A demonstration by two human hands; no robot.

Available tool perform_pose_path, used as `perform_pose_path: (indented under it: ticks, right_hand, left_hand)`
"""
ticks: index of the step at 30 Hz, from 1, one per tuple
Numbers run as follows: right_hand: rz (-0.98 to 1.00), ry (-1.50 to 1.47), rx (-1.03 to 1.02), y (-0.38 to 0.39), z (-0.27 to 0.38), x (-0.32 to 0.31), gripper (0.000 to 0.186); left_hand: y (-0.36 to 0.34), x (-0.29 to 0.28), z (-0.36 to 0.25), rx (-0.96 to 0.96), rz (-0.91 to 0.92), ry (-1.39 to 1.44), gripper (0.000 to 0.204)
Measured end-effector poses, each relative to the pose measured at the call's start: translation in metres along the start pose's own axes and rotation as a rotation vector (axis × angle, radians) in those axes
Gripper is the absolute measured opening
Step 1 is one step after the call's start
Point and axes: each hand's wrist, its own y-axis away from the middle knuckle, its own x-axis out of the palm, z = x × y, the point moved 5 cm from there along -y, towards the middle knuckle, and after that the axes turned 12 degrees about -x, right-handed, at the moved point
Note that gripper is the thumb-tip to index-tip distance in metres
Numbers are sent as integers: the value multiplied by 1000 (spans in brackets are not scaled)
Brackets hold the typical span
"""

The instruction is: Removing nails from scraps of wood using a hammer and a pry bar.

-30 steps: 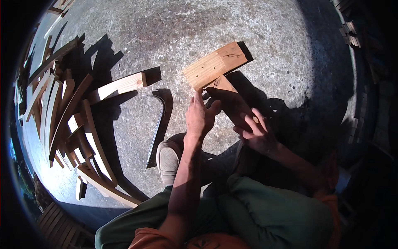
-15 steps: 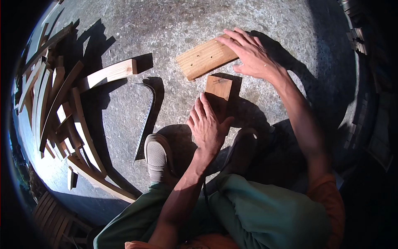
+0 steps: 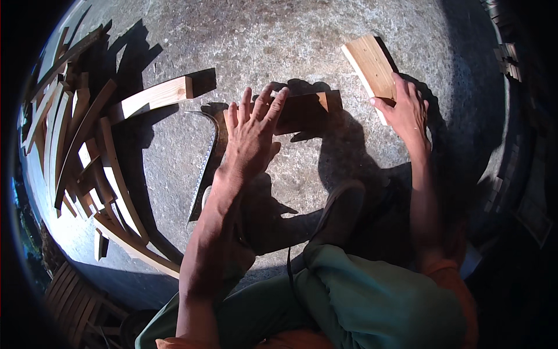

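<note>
My right hand (image 3: 407,110) grips the near end of a short wooden board (image 3: 372,64), thumb on its left edge and fingers along the right. The board slants on the concrete, its far end pointing up and left. My left hand (image 3: 251,131) spreads its fingers over the left part of a wooden block (image 3: 302,111), which lies crosswise, mostly in shadow. The hand hides part of that block; whether its fingertips touch it I cannot tell. Beside my left wrist lies a slim dark tool (image 3: 210,139) with a hooked end and a speckled, straight edge.
A heap of curved and straight wooden offcuts (image 3: 75,134) fills the left side. One pale piece (image 3: 157,99) sticks out of it toward the middle. My shoe (image 3: 343,209) stands near the block. Slatted wood (image 3: 75,302) shows at the lower left.
My right hand has drawn the board to the right and turned it, now gripping its near end. The block has turned from lengthwise to crosswise. My left hand has moved left and forward.
</note>
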Motion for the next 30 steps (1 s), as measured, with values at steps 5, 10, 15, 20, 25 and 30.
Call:
perform_pose_path:
  ticks: [5,10,15,20,25,30]
  right_hand:
    - [-158,-414,-307,41,24,-11,68]
    - [33,-522,-564,21,97,1,83]
    - [-51,-442,-643,11,116,22,78]
    - [-192,-465,-538,20,122,33,82]
    - [-188,-561,-465,29,113,32,85]
    - [-362,-632,-122,72,71,4,47]
  left_hand:
    - [19,-32,43,-102,-109,-8,89]
    - [96,-24,141,-481,19,73,63]
    - [106,-2,148,-454,124,103,45]
    - [118,-7,154,-375,73,261,29]
    - [112,-59,91,-478,181,397,26]
    - [109,-67,-34,-254,319,815,29]
